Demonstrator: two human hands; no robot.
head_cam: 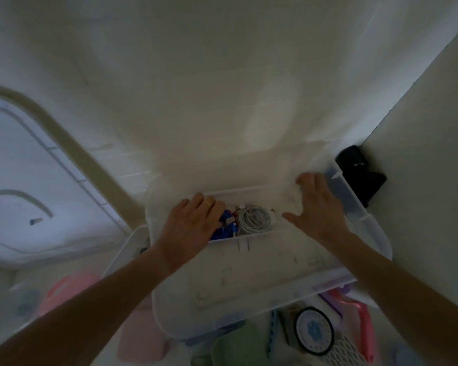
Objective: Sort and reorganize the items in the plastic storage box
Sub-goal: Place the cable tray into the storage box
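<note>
A clear plastic storage box (pixel 249 299) sits high against a pale wall, its near wall facing me. Inside lie a coiled white cable (pixel 254 219) and blue and red items (pixel 224 228). My left hand (pixel 191 225) reaches over the box's left end, its fingers curled down onto the blue items; whether it grips them is hidden. My right hand (pixel 320 207) is spread with straight fingers over the right part of the box, by the clear end wall (pixel 347 194).
A black object (pixel 360 173) stands in the corner right of the box. Below the box lie a pink basket (pixel 64 291), a green cloth (pixel 238 344), a round dial scale (pixel 313 331) and pink plastic pieces (pixel 360 320). A white rounded panel (pixel 24 180) fills the left.
</note>
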